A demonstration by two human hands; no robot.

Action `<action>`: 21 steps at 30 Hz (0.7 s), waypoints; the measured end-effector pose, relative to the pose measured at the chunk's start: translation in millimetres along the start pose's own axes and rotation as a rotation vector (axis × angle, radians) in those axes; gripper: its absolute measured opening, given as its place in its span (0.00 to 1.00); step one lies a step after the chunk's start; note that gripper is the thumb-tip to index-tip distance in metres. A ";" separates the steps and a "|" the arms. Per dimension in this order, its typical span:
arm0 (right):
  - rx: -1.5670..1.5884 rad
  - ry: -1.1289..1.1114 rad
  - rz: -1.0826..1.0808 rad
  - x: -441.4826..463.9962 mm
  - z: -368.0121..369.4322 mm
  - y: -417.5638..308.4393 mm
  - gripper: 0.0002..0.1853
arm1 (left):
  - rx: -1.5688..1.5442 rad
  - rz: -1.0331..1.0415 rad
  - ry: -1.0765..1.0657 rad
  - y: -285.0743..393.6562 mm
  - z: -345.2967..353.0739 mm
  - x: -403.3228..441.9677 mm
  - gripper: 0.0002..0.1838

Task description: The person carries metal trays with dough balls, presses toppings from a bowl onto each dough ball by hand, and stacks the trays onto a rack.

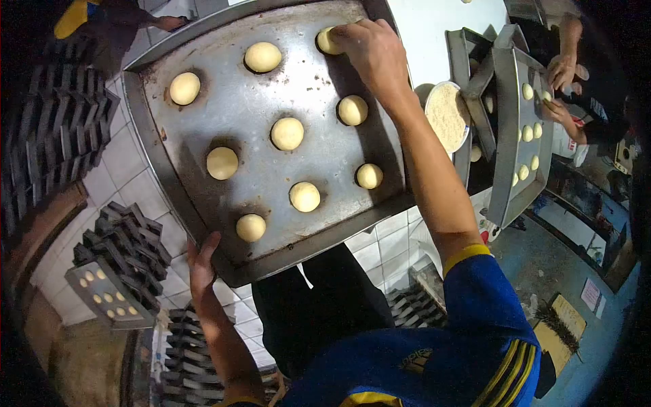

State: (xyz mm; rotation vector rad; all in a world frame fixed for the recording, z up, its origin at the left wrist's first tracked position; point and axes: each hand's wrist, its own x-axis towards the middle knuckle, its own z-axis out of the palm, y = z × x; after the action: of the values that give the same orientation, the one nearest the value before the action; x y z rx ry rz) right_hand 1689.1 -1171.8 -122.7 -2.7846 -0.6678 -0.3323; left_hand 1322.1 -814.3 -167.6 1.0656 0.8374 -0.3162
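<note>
A large worn metal baking tray (183, 139) fills the middle of the view, tilted a little, with several round pale dough balls (287, 133) spaced across it in rows. My left hand (203, 263) grips its near left corner, thumb over the rim and the other fingers mostly hidden beneath. At the far right corner, my right hand (375, 55) has its fingers closed on a dough ball (329, 41), which rests on or just over the tray's surface; contact is hard to tell. The fingers partly cover that ball.
A bowl of pale crumbs (445, 117) stands on the white table (426, 41). On the right, a co-worker's hands (560, 72) are over another tray (507, 142) of dough balls. Stacked dark trays (57, 136) and a lower tray (85, 288) of dough balls stand left.
</note>
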 end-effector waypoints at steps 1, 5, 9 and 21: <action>-0.003 -0.003 -0.003 0.6 1.1 0.2 0.09 | 0.062 -0.003 0.021 -2.1 -3.4 3.4 0.41; -0.062 0.009 -0.085 -3.7 -2.7 -1.2 0.11 | 0.107 0.029 0.029 -4.5 -3.5 4.4 0.40; -0.013 0.043 -0.155 -6.6 -1.2 -12.0 0.21 | 0.128 0.012 0.033 -0.7 -3.0 3.2 0.39; 0.050 -0.137 -0.148 -19.0 20.6 8.1 0.37 | 0.069 -0.027 0.025 -6.0 -14.6 6.0 0.45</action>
State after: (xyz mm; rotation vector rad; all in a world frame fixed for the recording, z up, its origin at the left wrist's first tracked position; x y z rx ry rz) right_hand 1679.7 -1180.3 -149.0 -2.7350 -0.9036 -0.1512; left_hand 1315.9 -803.6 -179.0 1.1250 0.8696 -0.3571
